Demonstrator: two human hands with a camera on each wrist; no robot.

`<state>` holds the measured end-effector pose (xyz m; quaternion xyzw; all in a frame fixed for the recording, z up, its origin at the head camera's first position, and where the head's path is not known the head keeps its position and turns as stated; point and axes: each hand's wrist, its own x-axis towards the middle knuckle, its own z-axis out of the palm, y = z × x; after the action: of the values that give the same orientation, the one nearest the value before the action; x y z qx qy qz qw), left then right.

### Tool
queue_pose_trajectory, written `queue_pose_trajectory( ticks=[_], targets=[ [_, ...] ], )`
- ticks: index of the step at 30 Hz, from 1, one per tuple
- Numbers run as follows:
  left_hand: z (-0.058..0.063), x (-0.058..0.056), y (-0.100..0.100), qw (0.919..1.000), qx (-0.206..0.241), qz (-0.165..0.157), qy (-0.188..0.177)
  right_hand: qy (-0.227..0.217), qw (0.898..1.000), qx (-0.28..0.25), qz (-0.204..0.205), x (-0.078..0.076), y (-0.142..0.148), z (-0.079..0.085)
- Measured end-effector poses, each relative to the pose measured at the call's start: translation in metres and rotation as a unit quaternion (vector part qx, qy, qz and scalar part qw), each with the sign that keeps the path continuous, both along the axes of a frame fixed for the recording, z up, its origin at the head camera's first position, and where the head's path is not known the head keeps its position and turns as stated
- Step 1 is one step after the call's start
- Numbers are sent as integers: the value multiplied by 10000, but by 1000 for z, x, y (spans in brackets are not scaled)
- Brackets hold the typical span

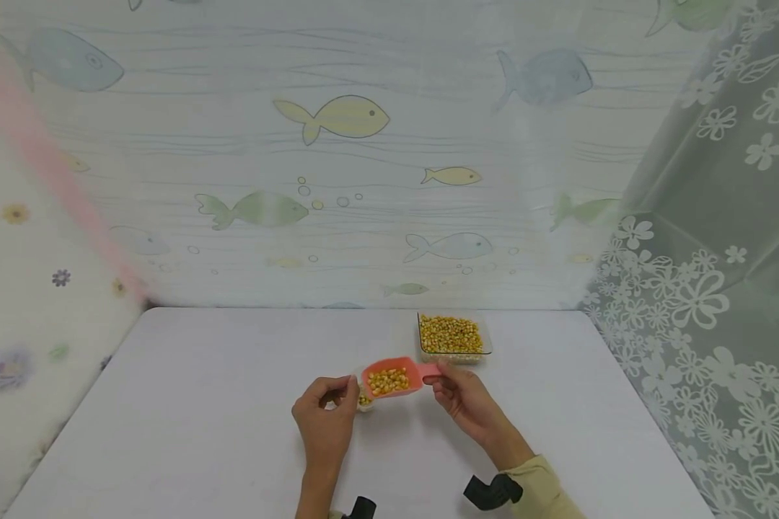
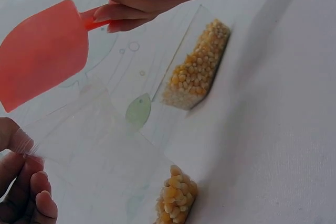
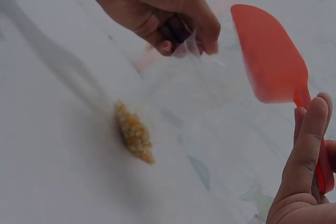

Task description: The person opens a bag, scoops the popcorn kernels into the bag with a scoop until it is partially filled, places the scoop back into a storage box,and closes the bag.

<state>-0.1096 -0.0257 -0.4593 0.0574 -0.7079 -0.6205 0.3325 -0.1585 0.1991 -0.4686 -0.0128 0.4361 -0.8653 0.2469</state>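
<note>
My right hand (image 1: 469,404) grips the handle of a red scoop (image 1: 415,380), which carries corn kernels (image 1: 389,382) in its bowl. Between thumb and fingers, my left hand (image 1: 327,414) pinches the top edge of a clear plastic bag (image 2: 100,145). Corn kernels (image 2: 176,198) lie in the bottom of that bag, low against the table. In the head view the scoop hangs just above and right of the bag, hiding part of it. From the left wrist view, only the scoop's underside (image 2: 47,51) shows.
A clear rectangular container (image 1: 456,356) full of corn kernels stands at the table's back edge, right of centre. The white table (image 1: 201,418) meets a fish-print curtain (image 1: 350,252) behind. A grey flowered cloth (image 1: 720,288) hangs at the right.
</note>
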Motion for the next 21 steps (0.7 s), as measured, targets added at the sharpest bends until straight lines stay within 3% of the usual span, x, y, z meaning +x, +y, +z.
queue_pose_trajectory(
  ticks=[6,15,21],
  targets=[
    [-23,-9,-4,10000,-11,0,35,29,9996,262,-133,2,-3,-3],
    [-23,-8,-4,9999,-31,-73,112,42,9972,605,-442,3,-6,-2],
    [-24,-6,-3,10000,-32,-47,43,-19,9909,1107,-770,5,-9,2]
  ],
)
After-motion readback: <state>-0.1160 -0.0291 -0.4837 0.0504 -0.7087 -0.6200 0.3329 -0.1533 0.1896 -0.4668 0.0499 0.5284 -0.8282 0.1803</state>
